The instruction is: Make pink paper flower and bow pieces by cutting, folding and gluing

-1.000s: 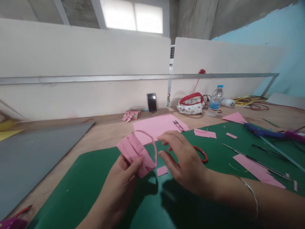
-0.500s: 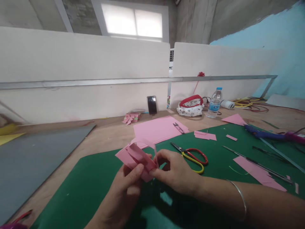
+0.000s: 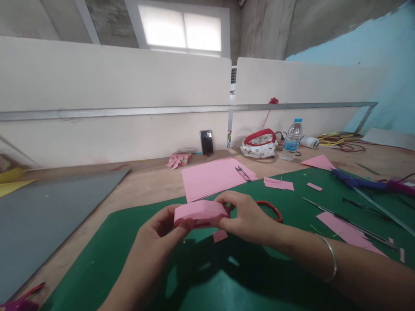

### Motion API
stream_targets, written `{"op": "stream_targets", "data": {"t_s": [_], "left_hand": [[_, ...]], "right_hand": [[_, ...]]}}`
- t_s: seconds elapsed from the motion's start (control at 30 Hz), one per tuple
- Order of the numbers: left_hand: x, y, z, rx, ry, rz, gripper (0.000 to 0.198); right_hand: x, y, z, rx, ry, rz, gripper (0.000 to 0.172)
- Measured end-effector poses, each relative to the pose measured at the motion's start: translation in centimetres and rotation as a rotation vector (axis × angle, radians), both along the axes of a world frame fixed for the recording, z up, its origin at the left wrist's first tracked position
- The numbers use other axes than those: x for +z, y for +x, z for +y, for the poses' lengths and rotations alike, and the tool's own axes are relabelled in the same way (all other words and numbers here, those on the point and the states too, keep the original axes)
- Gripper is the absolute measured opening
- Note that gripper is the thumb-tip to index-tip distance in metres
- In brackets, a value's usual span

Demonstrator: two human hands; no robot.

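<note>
Between my two hands I hold a folded pink paper piece (image 3: 201, 210), its long curved side turned up, above the green cutting mat (image 3: 129, 242). My left hand (image 3: 162, 229) pinches its left end with thumb and fingers. At the right end my right hand (image 3: 243, 218) is closed on the same paper piece. Just below it a small pink paper scrap (image 3: 220, 236) shows over the mat. Behind my right hand only the red handle of the scissors (image 3: 274, 211) is visible; my hand hides the rest.
Pink paper sheets (image 3: 210, 177) lie behind the mat with thread snips (image 3: 242, 173) on them. A phone (image 3: 206, 142), a pouch (image 3: 259, 147) and a water bottle (image 3: 292, 140) stand along the back. Glue gun (image 3: 359, 180), pen (image 3: 350, 223) and pink cut-offs (image 3: 346, 231) lie right.
The pink paper piece has been turned level, its curved side now up, and both hands have spread to its ends. The small pink scrap now shows below it. My right hand covers more of the scissors.
</note>
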State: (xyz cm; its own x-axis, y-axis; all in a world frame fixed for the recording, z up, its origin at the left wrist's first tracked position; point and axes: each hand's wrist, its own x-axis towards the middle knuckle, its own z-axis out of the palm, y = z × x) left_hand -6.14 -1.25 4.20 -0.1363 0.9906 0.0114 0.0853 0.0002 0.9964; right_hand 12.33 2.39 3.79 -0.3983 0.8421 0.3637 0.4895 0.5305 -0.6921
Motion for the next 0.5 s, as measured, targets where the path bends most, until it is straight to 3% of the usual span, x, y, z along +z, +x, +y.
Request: {"op": "stream_targets", "data": {"t_s": [0.17, 0.3, 0.5], "left_hand": [[-1.1, 0.0, 0.3, -0.037, -0.053, -0.079, 0.028], [-1.7, 0.3, 0.3, -0.042, -0.063, -0.074, 0.017], [-2.7, 1.4, 0.2, 0.068, -0.047, -0.057, 0.029]], "right_hand": [[-0.9, -0.5, 0.2, 0.071, -0.227, 0.209, 0.016], [-1.4, -1.2, 0.0, 0.023, -0.371, 0.303, 0.018], [-1.7, -1.6, -0.1, -0.022, -0.194, 0.312, 0.016]]}}
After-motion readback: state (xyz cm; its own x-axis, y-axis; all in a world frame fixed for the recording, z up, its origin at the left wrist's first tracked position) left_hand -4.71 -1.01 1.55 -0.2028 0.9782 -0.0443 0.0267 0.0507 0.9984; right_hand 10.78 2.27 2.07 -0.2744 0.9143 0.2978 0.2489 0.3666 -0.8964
